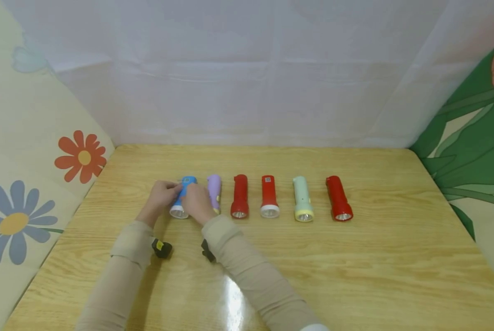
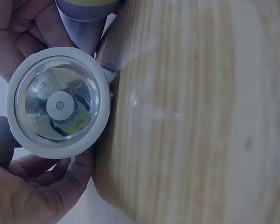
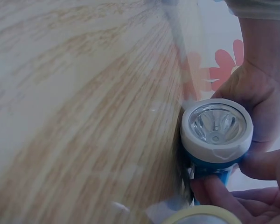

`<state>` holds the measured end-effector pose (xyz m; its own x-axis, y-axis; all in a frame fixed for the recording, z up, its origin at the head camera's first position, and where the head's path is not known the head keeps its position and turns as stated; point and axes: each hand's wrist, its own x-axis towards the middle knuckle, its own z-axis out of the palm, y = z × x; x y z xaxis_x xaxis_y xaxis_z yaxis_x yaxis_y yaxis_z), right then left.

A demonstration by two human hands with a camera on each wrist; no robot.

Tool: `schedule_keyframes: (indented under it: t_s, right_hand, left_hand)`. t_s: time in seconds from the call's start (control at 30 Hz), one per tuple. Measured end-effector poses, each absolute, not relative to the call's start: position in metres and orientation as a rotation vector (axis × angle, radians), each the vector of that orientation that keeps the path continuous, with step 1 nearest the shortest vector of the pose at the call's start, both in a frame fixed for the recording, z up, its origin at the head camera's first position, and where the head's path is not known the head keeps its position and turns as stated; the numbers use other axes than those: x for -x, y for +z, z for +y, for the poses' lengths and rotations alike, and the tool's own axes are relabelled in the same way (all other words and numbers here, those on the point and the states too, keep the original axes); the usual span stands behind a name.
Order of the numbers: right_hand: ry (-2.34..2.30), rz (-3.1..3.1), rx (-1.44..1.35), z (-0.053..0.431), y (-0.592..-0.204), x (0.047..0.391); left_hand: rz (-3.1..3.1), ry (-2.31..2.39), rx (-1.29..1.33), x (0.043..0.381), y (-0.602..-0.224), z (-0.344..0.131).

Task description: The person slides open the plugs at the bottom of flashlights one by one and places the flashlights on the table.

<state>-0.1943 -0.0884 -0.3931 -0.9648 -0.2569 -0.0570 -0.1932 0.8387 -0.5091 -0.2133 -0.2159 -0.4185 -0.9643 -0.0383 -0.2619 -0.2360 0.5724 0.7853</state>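
A blue flashlight with a white rim lies at the left end of a row, its lens toward me. My left hand grips its body from the left, and the thumb and curled fingers show in the left wrist view. From the right, my right hand pinches the same body between thumb and fingers, as the right wrist view shows. The white-rimmed lens stays uncovered, while the hands hide much of the middle. Close beside the right hand lies a purple flashlight with a yellow rim.
Farther right along the wooden table lie a red flashlight, a red one with a white rim, a mint-green one and another red one. A white cloth hangs behind the table.
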Motion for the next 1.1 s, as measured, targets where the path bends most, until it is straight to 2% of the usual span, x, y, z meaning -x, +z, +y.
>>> schedule_keyframes:
  t_s: [0.87,1.1]
  right_hand:
    - [-1.386,2.758,0.477,-0.048,-0.379,0.177]
    - [-1.340,2.763,0.478,-0.030,-0.364,0.166]
  left_hand:
    - [2.524,1.397,0.146,0.196,-0.407,-0.222]
    - [2.668,1.338,0.088,0.185,-0.398,-0.222]
